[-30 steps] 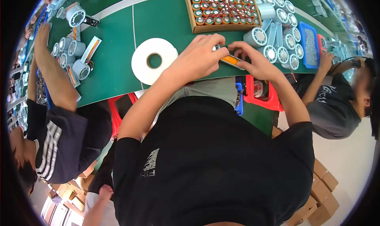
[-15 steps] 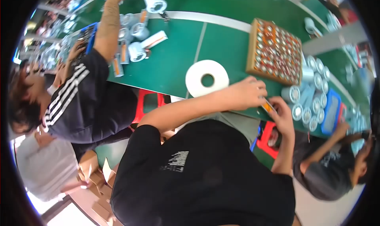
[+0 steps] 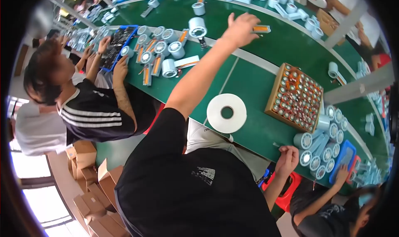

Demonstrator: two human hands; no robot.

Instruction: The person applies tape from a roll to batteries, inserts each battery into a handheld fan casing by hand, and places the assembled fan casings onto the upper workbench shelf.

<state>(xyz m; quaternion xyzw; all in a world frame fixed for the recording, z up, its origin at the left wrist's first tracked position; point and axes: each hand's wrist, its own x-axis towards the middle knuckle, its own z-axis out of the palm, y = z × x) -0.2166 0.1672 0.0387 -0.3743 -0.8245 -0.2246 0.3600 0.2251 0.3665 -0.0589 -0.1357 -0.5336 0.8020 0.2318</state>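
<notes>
My left hand (image 3: 242, 30) is stretched far out over the green work surface. Its fingers are round the left end of a pale part with an orange strip (image 3: 262, 28), whose other end sticks out to the right. Near the front edge, my right hand (image 3: 286, 161) is curled, fingertips together; what it may hold is too small to name. A small clear piece (image 3: 276, 144) shows beside those fingertips. Between my arms lies a white tape roll (image 3: 214, 113). An open box of orange cylinders with red wires (image 3: 272, 106) stands right of the roll.
Pale blue round-headed parts (image 3: 320, 143) cluster at right beside a blue tray (image 3: 352, 147), where a co-worker's hand (image 3: 342, 174) rests. More such parts (image 3: 169, 68) lie left, near another co-worker's arm (image 3: 120, 73). A metal post (image 3: 353, 84) rises behind the box.
My hands have parted. The left one has moved forward and away from me with the orange-striped part; the right one stays near the front edge. The view has also turned and shifted.
</notes>
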